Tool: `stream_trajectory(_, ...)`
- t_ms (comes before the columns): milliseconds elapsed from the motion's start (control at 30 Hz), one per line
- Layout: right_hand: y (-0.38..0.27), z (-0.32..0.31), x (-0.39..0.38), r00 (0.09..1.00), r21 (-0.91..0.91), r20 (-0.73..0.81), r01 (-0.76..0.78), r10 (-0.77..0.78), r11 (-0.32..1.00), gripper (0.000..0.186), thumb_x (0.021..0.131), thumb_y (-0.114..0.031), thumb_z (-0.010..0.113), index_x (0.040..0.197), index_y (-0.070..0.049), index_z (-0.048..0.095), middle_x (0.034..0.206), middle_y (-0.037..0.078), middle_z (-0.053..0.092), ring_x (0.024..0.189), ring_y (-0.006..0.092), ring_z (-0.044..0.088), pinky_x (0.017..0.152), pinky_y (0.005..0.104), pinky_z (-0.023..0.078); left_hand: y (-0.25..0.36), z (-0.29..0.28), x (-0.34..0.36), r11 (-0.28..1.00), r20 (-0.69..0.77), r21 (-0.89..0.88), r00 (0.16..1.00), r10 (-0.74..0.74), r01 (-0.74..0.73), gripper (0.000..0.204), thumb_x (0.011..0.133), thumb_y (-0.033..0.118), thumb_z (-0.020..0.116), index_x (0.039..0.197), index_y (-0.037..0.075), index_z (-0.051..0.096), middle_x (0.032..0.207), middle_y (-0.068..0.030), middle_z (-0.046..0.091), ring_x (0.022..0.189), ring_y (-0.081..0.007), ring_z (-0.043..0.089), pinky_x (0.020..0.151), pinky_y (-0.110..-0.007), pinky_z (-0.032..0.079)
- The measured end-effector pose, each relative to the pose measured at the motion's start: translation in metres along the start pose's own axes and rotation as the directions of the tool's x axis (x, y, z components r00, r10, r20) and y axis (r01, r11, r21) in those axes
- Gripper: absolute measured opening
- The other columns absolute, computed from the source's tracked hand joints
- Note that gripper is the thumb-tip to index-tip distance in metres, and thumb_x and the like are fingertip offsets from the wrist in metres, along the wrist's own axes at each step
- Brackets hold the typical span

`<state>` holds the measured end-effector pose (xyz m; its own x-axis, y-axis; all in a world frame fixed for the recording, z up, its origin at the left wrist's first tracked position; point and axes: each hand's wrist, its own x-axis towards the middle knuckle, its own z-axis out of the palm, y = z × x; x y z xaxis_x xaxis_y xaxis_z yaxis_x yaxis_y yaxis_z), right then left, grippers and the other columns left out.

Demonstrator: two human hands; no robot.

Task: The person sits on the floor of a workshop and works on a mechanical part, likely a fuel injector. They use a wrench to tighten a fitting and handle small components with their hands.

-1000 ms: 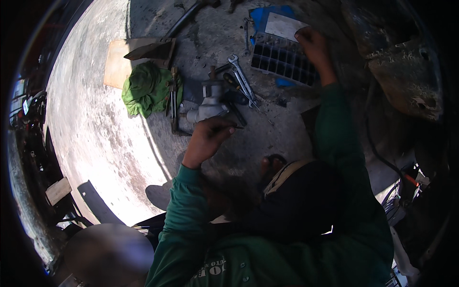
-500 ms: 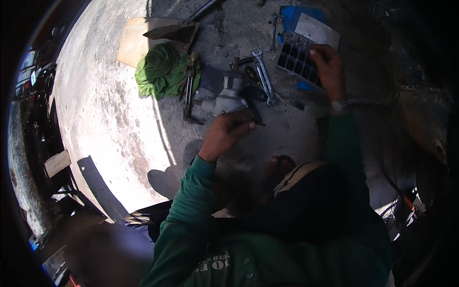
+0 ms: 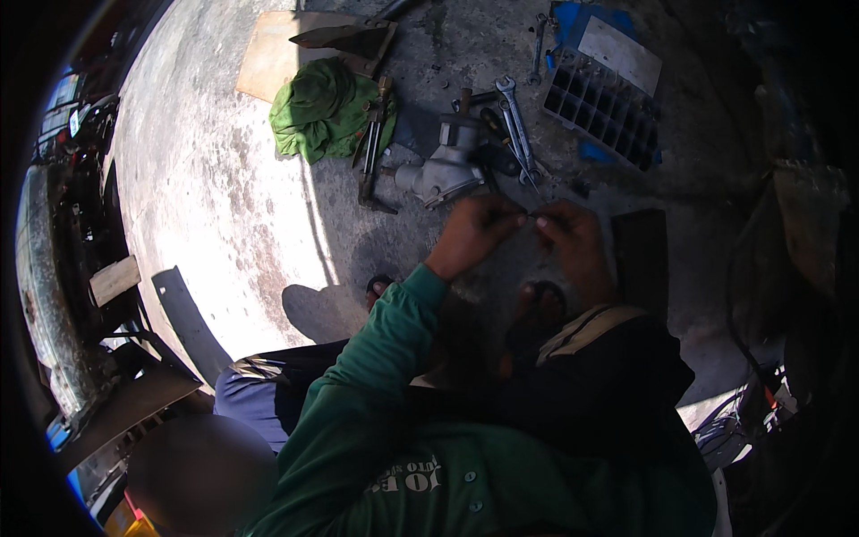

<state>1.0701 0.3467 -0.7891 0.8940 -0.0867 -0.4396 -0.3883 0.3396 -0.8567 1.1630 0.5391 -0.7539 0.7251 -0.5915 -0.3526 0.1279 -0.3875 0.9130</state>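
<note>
Left hand (image 3: 477,234) mid-scene, above the concrete floor (image 3: 224,224), just nearer than the grey metal housing (image 3: 450,167): thumb and forefinger pinched with no visible gap on a small dark piece (image 3: 530,215). Right hand (image 3: 577,251) opposite, almost tip to tip with the left: fingers curled, thumb brought in close to the same piece from the right. Cannot tell whether gripping or merely touching on that side. Piece between the two sets of fingertips; too small and dark to tell its kind.

Left of the housing: long narrow tool (image 3: 373,152) lying roughly near-to-far, near end bent to the right. Farther left, right up by that tool: bunched green cloth (image 3: 318,107). Beyond the cloth: flat tan board (image 3: 261,58), partly in sun, with a dark pointed blade-like piece (image 3: 335,38) across it.

Right of the housing: silver wrenches (image 3: 514,125) side by side, near-to-far, with a dark screwdriver handle (image 3: 494,125) just to their left. Far right: divided case (image 3: 598,109) in rows of small compartments, contents too dark to tell; pale flat sheet (image 3: 619,55) along its far side, blue plastic (image 3: 591,16) beyond. Another wrench (image 3: 538,52) just left of the case.

Hard sunlight on the left floor, shade over the hands.
</note>
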Motion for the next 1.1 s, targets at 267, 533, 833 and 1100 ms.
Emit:
stream_trajectory(267,-0.008,-0.008,0.014,0.986,0.159,0.16,0.028,-0.054,0.987,0.018,0.092,-0.004,0.065,0.108,0.003,0.065,0.083,0.007,0.068,0.075,0.0142,0.063,0.069,0.0292,0.051,0.008,0.0,-0.003,0.956,0.115,-0.238,0.982,-0.147,0.171,0.022,0.094,0.019,0.071,0.097,-0.003,0.073,0.081,-0.0096,0.07,0.074,-0.015,0.068,0.067,-0.03,0.054)
stream_trajectory(533,-0.014,0.002,0.014,0.976,0.03,0.202,0.075,-0.079,0.997,0.008,0.094,-0.006,0.065,0.101,-0.001,0.067,0.081,0.002,0.064,0.072,0.0089,0.057,0.066,0.0255,0.046,0.003,-0.006,-0.011,0.814,0.237,-0.45,0.927,-0.289,0.369,0.027,0.095,0.023,0.069,0.1,-0.003,0.071,0.081,-0.0089,0.069,0.072,-0.0164,0.067,0.067,-0.029,0.054)
stream_trajectory(833,-0.002,0.005,0.019,0.994,-0.055,0.108,0.036,-0.03,0.998,0.014,0.095,-0.013,0.069,0.085,-0.006,0.061,0.071,-0.004,0.056,0.064,0.0038,0.049,0.059,0.0227,0.039,0.001,0.012,-0.012,0.846,-0.075,0.487,0.954,0.289,-0.218,0.019,0.087,0.019,0.067,0.088,0.0,0.069,0.083,-0.0221,0.068,0.077,-0.0413,0.066,0.072,-0.048,0.052)
stream_trajectory(1100,0.021,-0.006,0.021,0.978,-0.649,0.112,0.206,-0.176,0.732,0.021,0.094,-0.02,0.069,0.086,-0.001,0.067,0.072,0.003,0.062,0.067,0.0133,0.06,0.064,0.0313,0.048,0.026,-0.062,-0.009,0.867,0.103,0.497,0.99,-0.098,0.034,0.032,0.084,0.031,0.076,0.089,0.0,0.071,0.077,-0.0186,0.07,0.076,-0.0346,0.069,0.069,-0.042,0.053)
